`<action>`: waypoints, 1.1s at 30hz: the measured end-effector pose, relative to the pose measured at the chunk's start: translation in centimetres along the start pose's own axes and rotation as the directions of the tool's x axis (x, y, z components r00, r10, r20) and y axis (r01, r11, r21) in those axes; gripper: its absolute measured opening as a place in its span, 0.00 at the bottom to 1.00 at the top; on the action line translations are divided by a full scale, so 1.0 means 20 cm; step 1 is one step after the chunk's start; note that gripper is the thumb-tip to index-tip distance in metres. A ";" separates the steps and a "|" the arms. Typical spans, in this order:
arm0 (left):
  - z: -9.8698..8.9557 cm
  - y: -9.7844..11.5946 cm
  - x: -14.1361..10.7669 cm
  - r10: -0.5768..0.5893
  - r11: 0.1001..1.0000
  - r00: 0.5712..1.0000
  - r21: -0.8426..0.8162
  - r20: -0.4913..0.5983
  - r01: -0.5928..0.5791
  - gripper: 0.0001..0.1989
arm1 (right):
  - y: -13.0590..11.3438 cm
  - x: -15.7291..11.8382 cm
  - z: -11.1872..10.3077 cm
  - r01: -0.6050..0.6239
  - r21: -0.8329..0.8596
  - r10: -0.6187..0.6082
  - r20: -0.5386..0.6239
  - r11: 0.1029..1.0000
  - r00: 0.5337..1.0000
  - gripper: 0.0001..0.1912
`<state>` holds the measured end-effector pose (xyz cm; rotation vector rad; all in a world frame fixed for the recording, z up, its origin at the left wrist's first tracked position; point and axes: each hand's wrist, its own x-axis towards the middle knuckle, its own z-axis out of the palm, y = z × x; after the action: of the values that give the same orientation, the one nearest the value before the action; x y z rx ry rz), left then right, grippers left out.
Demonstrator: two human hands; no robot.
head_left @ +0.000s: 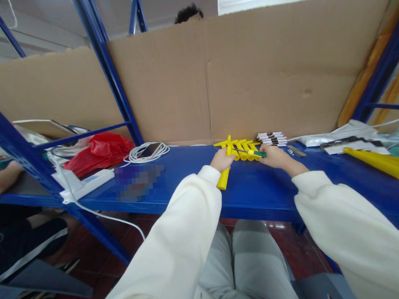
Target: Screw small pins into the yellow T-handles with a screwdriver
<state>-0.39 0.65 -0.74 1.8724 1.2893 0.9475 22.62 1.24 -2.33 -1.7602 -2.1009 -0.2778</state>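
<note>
While the left hand (221,160) grips a yellow tube (224,178) | right hand (271,156) holds a green-yellow screwdriver (256,153)

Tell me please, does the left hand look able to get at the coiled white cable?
Probably yes: I see nothing standing between the left hand and the coiled white cable, though that hand is occupied, gripping a yellow plastic part.
</note>
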 end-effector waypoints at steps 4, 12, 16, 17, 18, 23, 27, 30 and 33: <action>0.00 0.00 0.00 -0.006 1.000 1.000 0.008 -0.006 0.006 0.10 | -0.02 -0.01 -0.02 0.011 0.009 -0.012 0.037 1.000 0.999 0.06; 0.00 0.01 -0.01 -0.005 1.000 1.000 0.006 -0.007 0.006 0.10 | 0.01 0.00 -0.01 0.012 0.018 -0.012 -0.001 1.000 1.000 0.10; 0.00 0.00 0.00 0.003 1.000 1.000 0.012 -0.008 -0.003 0.10 | 0.00 0.00 0.00 -0.012 0.010 0.012 0.014 1.000 1.000 0.16; 0.00 -0.01 0.00 0.006 1.000 1.000 0.012 -0.009 -0.006 0.10 | 0.00 -0.01 0.00 -0.014 0.009 0.014 0.017 1.000 1.000 0.17; 0.00 -0.01 0.00 0.009 1.000 1.000 0.011 -0.011 -0.009 0.10 | -0.01 -0.01 -0.01 -0.018 0.008 0.017 0.020 1.000 1.000 0.17; 0.00 -0.01 0.00 0.006 1.000 1.000 0.019 -0.016 -0.006 0.10 | -0.03 -0.01 -0.04 -0.005 0.007 0.005 0.033 1.000 0.999 0.09; 0.00 0.01 -0.01 -0.010 1.000 1.000 0.018 -0.009 0.010 0.11 | -0.02 -0.01 -0.03 -0.002 -0.019 0.002 0.021 1.000 1.000 0.09; -0.01 0.01 -0.01 -0.005 1.000 1.000 0.020 -0.007 0.005 0.11 | -0.02 -0.01 -0.02 -0.022 -0.027 0.023 0.028 0.999 0.999 0.13; -0.01 0.01 -0.01 0.006 1.000 1.000 0.019 -0.011 -0.006 0.10 | -0.02 -0.01 -0.02 -0.004 -0.009 0.004 0.009 1.000 1.000 0.12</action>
<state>-0.46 0.50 -0.56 1.8894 1.3039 0.9526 22.39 0.73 -1.98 -1.7739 -2.1051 -0.2793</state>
